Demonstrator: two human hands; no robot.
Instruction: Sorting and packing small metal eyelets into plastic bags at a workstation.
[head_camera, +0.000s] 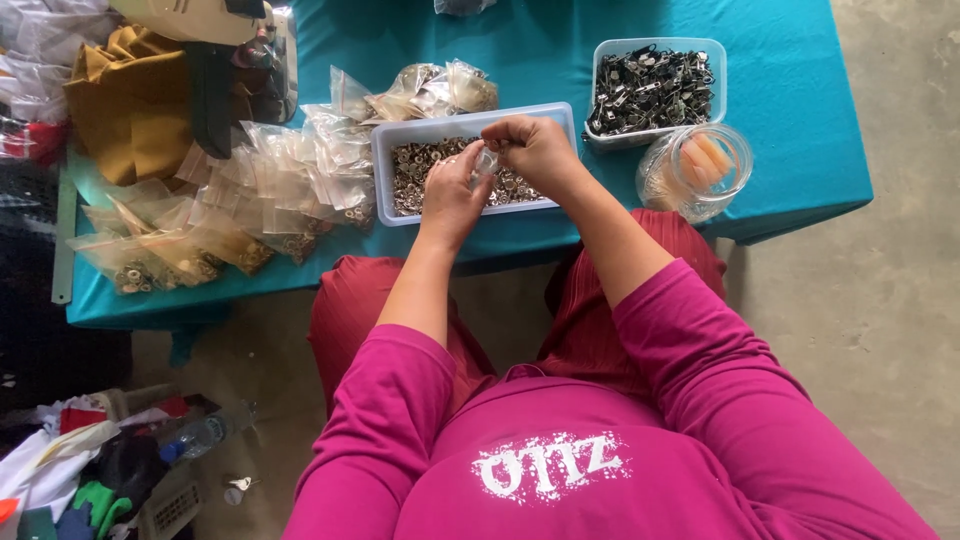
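Head view: both hands (490, 165) are pinching one small bag (487, 160) together above the eyelet tray (400, 135), filled bags (250, 205) piling leftward.

A low table covered in teal cloth (800, 150) carries a pale tray of small metal rings (400, 190), a second tray of dark metal clips (652, 90), a clear round jar (695, 170), a heap of small clear bags (250, 200) (some filled with rings), and mustard fabric (130, 100) at its left end
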